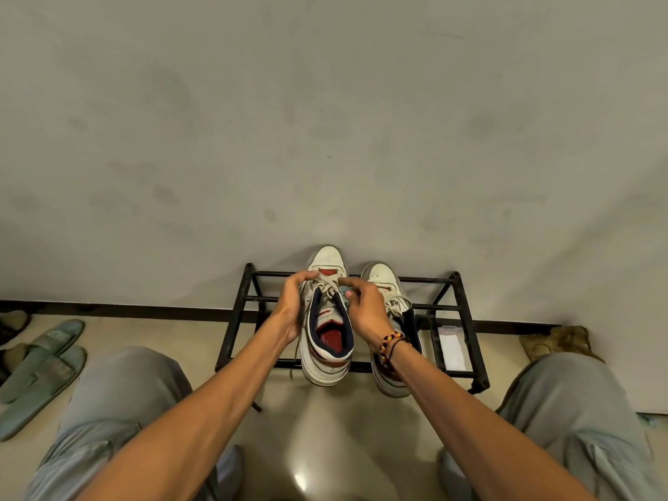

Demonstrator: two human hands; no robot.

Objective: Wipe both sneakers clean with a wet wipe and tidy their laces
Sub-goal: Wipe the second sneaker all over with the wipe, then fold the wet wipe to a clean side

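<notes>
Sneakers are set side by side on a black rack point(466, 320) against the wall, toes pointing to 12 o'clock. The left sneaker point(327, 341) is flanked by both hands. Its laces point(327, 285) are pinched by the curled fingers of the left hand point(291, 305) at 9 o'clock and of the right hand point(365, 307) at 3 o'clock. The right sneaker point(385, 280) is partly hidden behind the right wrist. A wipe pack point(452, 347) is seen at 3 o'clock in the rack; slippers point(39, 370) lie far off at 9 o'clock.
</notes>
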